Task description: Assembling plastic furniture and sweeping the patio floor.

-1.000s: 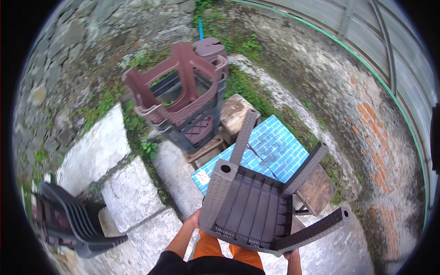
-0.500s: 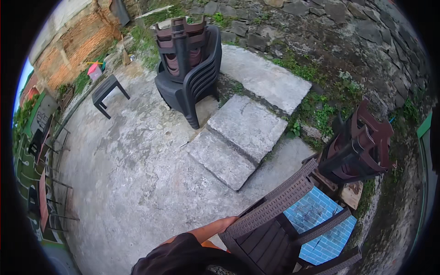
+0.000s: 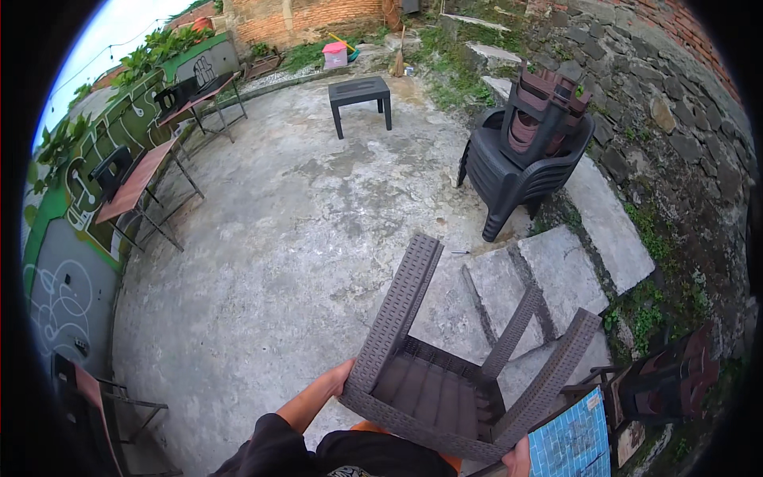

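Tilted in front of me is a brown, wicker-patterned plastic table (image 3: 433, 389), upside down, its legs up and its ribbed underside showing. My left hand (image 3: 340, 376) is closed on its left edge, near the base of one leg. At the lower right, my right hand (image 3: 518, 459) grips the opposite rim, its fingers partly hidden. Close beside that hand is a blue tile-patterned tabletop (image 3: 572, 437).
Stacked black chairs (image 3: 524, 159) stand beside concrete slabs (image 3: 564, 262) at right; brown stacked furniture (image 3: 668, 381) is nearer. A low black table (image 3: 358, 91) stands ahead on the concrete floor (image 3: 262, 262). Narrow tables (image 3: 139, 183) line the left wall.
My view has swung left, and the brown table has come away from the blue tabletop, over the floor. My right hand now shows on its rim; my left hand keeps its hold.
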Motion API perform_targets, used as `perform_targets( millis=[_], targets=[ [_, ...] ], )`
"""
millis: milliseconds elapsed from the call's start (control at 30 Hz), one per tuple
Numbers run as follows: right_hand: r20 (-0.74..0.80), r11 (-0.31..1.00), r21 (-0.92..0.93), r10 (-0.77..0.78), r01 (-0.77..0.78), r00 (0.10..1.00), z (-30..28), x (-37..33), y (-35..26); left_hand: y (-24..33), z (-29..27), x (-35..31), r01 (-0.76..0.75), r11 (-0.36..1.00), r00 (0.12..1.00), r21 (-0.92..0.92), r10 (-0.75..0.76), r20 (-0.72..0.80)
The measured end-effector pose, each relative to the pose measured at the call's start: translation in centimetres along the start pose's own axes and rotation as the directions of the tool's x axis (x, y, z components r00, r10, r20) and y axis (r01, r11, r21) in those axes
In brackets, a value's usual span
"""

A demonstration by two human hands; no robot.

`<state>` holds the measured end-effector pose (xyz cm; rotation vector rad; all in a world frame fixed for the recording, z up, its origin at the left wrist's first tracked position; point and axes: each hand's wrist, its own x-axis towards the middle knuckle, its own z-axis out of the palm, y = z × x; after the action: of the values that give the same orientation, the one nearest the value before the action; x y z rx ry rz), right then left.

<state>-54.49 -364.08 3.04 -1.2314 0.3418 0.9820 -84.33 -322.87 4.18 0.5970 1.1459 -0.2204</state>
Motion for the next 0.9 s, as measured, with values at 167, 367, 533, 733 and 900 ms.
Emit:
perform_targets(
  millis=[167,367,533,733,900],
  targets=[
    [0.306,0.986,-0.093,0.162,-0.14,0.938,14.7,6.5,3.4,2.3,-12.8,-6.0,-0.159,0.987,0.961,-0.036,0.146,-0.233],
    [0.391,0.918,-0.246,0.388,-0.312,0.835,32.4,12.2,8.3,10.1,-23.1,-13.8,-0.209,0.948,0.794,0.24,0.308,-0.524],
    [0.343,0.924,-0.235,0.368,-0.3,0.864,44.5,16.6,13.7,20.2,-29.9,-15.9,-0.024,0.93,0.784,0.367,0.246,-0.571],
    [0.454,0.903,-0.145,0.424,-0.404,0.784,56.7,21.5,15.9,34.1,-35.5,-16.6,0.145,0.892,0.708,0.428,0.209,-0.674],
    [0.458,0.949,-0.196,0.312,-0.248,0.833,64.9,25.8,18.3,45.2,-40.1,-17.2,0.312,0.794,0.724,0.521,0.156,-0.672]
  ],
)
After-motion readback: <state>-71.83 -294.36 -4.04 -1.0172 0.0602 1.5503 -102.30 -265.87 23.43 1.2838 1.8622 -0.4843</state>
